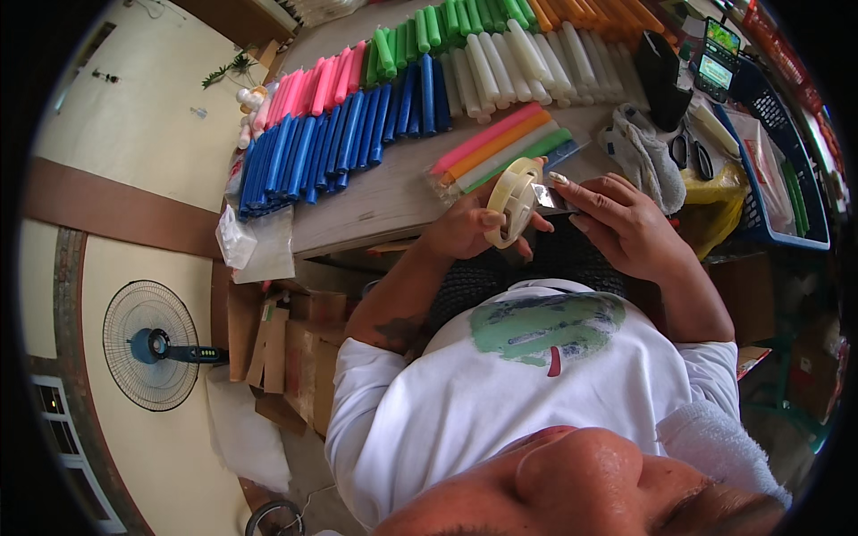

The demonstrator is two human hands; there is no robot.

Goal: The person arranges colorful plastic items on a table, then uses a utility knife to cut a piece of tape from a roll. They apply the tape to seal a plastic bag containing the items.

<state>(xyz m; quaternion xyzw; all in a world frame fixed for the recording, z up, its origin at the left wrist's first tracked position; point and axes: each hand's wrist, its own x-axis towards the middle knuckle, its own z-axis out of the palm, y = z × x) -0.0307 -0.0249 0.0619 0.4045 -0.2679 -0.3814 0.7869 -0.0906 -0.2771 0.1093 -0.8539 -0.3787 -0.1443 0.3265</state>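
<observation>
Pale tabletop (357, 212) starts just past the lap, so going outward from the white shirt (500, 393): left hand (460, 223) has a tape roll (503, 190) gripped, thumb on the near side. It's up on edge, tilted a bit, hollow facing mostly right, with the longer axis of the ring leaning from lower left to upper right. Roll sits between both hands, tight in the left and just beside the right hand (626, 223), whose fingers are bunched narrow by a shiny bit; can't tell if they're pinching it.

Right beyond is a clear packet (505, 147) of colored candles, slanting up to the right. Grey cloth (645, 159) and scissors (705, 162) lie off to the right, near a blue basket (795, 238). Farther back: blue candles (331, 147), then white, pink, green, orange. Way off left, a fan (154, 344) against a cream wall (219, 286).
</observation>
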